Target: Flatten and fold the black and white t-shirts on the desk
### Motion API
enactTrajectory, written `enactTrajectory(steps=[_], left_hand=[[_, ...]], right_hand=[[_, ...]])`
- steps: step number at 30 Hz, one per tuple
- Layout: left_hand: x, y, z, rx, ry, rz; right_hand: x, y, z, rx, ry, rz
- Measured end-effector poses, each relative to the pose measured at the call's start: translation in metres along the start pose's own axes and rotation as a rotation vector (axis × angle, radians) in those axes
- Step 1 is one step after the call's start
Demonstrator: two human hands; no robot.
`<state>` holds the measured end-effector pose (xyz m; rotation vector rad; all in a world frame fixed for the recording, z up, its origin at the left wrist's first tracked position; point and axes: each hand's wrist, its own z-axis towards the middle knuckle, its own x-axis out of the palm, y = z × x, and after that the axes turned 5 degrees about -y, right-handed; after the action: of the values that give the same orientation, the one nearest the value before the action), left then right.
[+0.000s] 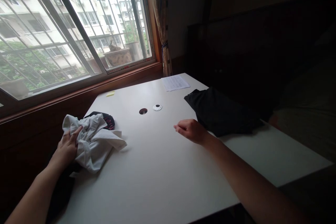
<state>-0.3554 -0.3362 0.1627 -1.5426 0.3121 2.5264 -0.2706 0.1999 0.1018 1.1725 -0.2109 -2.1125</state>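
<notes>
On the left side of the white table (147, 168), my left hand (68, 145) grips a crumpled white garment (93, 143), its fingers pressed into the folds. Dark cloth (61, 185) lies beneath and beside that garment, partly hidden, and a dark piece with red marks (109, 120) shows behind it. My right hand (191, 131) is curled into a loose fist over the table, with nothing visible in it. Just beyond it, a black garment (223, 112) lies flat and folded near the right edge.
Printed papers (175, 82) lie at the far end of the table. A round cable hole (143, 111) and its white cover (157, 107) are mid-table, and a yellow note (110, 93) is near the window side. A barred window (78, 24) and tied curtain (165, 52) stand behind.
</notes>
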Motion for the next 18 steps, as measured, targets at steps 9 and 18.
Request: enactTrajectory(steps=[9,18], left_hand=[[0.006,-0.032,-0.023,0.426,-0.006,-0.001],[0.02,-0.076,-0.022,0.348,0.134,0.059]], right_hand=[[0.001,0.0,0.0,0.026,0.035,0.013],[0.002,-0.001,-0.001,0.023,0.043,0.025]])
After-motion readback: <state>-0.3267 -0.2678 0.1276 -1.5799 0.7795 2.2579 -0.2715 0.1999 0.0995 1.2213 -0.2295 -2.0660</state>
